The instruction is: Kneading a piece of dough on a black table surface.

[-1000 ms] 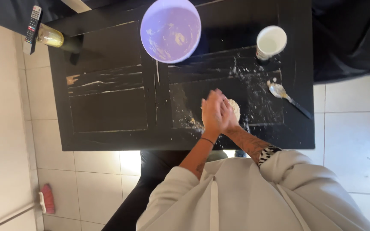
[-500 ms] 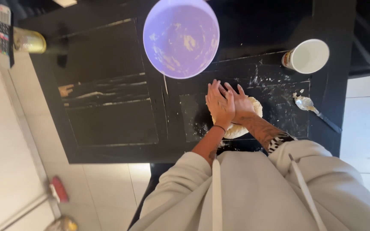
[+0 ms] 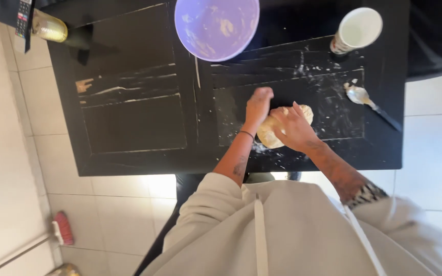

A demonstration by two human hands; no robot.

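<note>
A pale lump of dough [image 3: 269, 137] lies on the floured right panel of the black table [image 3: 134, 122]. My right hand [image 3: 293, 128] rests on top of the dough, palm down, with the fingers curled over it. My left hand [image 3: 258, 104] is bunched into a fist at the dough's upper left edge, just beside it on the table. A thin dark band circles my left wrist. My right forearm carries a patterned cuff near the sleeve.
A lilac mixing bowl [image 3: 216, 26] with dough scraps stands at the table's far edge. To the right are a white cup [image 3: 356, 29] and a spoon [image 3: 360, 95]. A gold jar [image 3: 49, 28] sits far left. A red brush [image 3: 63, 228] lies on the tiled floor.
Both hands were pressed together on the dough. Now my left hand has come off it to the left and closed into a fist, while my right hand stays on the dough.
</note>
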